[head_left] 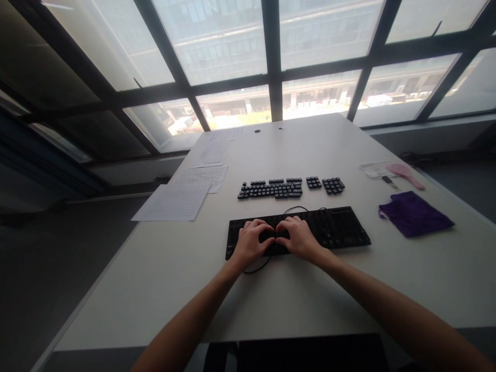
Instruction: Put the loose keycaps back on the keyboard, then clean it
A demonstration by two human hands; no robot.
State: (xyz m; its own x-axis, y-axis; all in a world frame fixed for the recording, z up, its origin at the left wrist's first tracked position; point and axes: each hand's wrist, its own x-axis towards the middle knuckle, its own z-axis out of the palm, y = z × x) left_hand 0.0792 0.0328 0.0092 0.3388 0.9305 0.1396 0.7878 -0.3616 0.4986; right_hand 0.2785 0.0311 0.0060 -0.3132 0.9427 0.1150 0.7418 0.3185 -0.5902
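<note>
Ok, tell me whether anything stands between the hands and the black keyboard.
Nothing visible does: the left hand and right hand are both at the black keyboard, and the loose keycaps lie beyond it.

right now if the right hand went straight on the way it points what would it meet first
Most likely the left hand: the right hand points forward and leftward over the keyboard, and the two nearly meet there. Whether they touch is hard to tell.

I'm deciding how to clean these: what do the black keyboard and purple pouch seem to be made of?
Black keyboard: probably hard plastic with a slight sheen, judging by its rigid, straight-edged casing. Purple pouch: likely soft, matte fabric, perhaps velvety, given its limp, wrinkled shape.
</note>
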